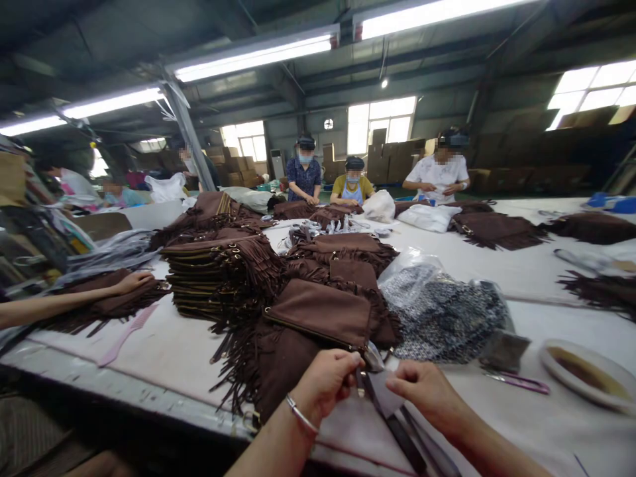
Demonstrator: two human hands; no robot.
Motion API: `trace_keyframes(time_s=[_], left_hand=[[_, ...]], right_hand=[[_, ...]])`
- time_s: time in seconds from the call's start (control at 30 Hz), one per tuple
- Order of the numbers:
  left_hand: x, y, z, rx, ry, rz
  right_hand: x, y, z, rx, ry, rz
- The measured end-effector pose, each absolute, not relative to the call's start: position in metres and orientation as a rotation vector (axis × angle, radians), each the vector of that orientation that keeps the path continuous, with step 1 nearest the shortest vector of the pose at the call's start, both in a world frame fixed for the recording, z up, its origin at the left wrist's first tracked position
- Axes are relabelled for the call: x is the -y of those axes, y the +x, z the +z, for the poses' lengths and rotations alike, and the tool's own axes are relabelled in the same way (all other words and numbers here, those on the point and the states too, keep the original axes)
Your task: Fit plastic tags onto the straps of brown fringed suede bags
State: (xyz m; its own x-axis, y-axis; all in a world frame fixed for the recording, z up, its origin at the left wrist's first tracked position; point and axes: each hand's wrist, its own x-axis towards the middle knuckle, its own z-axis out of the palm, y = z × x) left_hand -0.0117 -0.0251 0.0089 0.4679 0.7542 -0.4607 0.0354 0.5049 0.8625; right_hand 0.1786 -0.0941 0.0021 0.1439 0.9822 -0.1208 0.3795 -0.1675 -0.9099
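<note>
My left hand (pixel 334 379), with a bracelet at the wrist, is closed in a pinch at the end of a dark strap (pixel 403 442). A small metal fitting shows beside its fingers. My right hand (pixel 421 389) pinches a thin grey-white sheet (pixel 385 393) that lies around or against the strap. The strap hangs down toward the table's front edge. Just beyond my left hand, a brown zippered pouch (pixel 320 310) lies on top of other brown fringed bags (pixel 283 361). How the strap sits inside my left fingers is hidden.
A tall stack of brown pouches (pixel 213 281) stands at left, near another person's hand (pixel 135 281) and a pink comb (pixel 126 336). To the right lie a plastic-wrapped speckled bundle (pixel 447 315), a purple-handled tool (pixel 521 382) and a round dish (pixel 551 364). Several people work across the table.
</note>
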Motion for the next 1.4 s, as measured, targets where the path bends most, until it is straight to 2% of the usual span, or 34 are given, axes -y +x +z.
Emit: trace_keyframes(time_s=[0.3, 0.67, 1.4], left_hand=[[0.018, 0.005, 0.016, -0.972, 0.864, 0.682], [0.029, 0.011, 0.013, -0.982, 0.923, 0.791], [0.035, 0.015, 0.007, -1.029, 0.888, 0.796]], right_hand=[[0.104, 0.165, 0.0, 1.339, -1.754, 0.881], [0.111, 0.168, 0.001, 1.299, -1.721, 1.04], [0.117, 0.16, 0.001, 1.079, -1.635, 1.185]])
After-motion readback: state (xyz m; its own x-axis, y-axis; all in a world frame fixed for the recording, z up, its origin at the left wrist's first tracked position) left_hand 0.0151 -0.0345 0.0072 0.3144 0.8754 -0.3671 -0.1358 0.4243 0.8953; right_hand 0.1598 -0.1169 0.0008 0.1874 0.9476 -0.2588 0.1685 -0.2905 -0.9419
